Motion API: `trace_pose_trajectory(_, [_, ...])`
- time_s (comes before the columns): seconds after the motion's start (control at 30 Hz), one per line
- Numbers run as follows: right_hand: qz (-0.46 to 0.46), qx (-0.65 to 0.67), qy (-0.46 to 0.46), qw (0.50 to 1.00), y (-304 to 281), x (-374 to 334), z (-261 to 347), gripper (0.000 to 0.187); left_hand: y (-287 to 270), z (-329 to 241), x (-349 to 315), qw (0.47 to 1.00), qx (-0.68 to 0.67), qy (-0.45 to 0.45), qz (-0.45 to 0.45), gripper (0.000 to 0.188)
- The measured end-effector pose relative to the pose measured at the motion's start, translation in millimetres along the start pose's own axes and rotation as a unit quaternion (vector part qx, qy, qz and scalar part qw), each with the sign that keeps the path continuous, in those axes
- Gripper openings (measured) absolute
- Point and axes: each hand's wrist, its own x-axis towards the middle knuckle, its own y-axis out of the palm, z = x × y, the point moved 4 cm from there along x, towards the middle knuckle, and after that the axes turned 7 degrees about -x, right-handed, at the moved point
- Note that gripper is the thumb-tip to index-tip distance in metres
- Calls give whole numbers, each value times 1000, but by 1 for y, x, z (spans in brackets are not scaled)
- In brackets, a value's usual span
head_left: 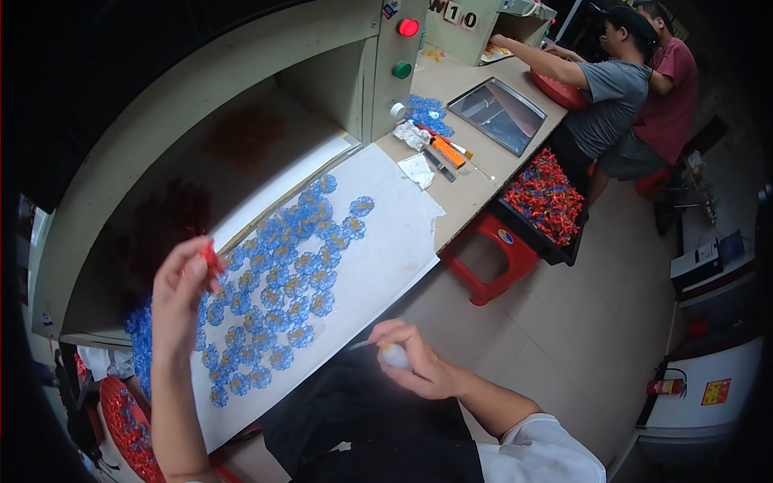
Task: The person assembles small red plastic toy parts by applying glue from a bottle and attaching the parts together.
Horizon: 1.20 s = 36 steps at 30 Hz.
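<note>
Blue pieces, clear plastic by the look, yellowish centres, sit in loose slanting rows on white sheet. Spread mostly singly, some crowded near booth side; likely so each centre can be reached. Sheet lies across front of booth mouth, near edge toward the person's body, probably for easy reach by both hands.

Left hand: fingers pinched on small red piece, held up at fingertips, probably to keep the grip fine; exact shape blurred. Right hand: fingers curled round whitish bulb, thin tip pointing left toward sheet, likely held that way for ready use. Contents: can't tell.

Positions: red piece is in left hand, over left end of sheet, beside the blue rows. Rows lie between the hands, right of left hand, up-left of right hand. Right hand is off sheet's near edge, well apart from left. Blue heap sits just left of left forearm, presumably within reach. Orange cutter lies beyond sheet's far right corner, apart from both hands.
</note>
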Motion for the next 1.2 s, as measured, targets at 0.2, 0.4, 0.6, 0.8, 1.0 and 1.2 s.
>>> trace_pose_trajectory(0.2, [-39, -36, 95, 994, -6, 9, 18, 39, 37, 55, -108, 945, -271, -179, -35, 25])
trace_pose_trajectory(0.4, [-185, 63, -3, 981, -14, 13, 30, 38, 64, 87, -131, 918, -345, -184, -63, 22])
trace_pose_trajectory(0.6, [-194, 74, -88, 974, -6, 20, 43, 44, 70, 92, -140, 911, -371, -179, -20, 23])
trace_pose_trajectory(0.8, [-83, 3, -147, 986, 10, 20, 63, 43, 69, 86, -140, 932, -320, -168, -29, 22])
trace_pose_trajectory(1.0, [-40, -24, -111, 993, 21, 13, 68, 44, 70, 84, -140, 947, -283, -148, -22, 22])
trace_pose_trajectory(1.2, [-24, -50, -100, 993, 25, 12, 68, 45, 71, 84, -141, 943, -278, -181, -24, 24])
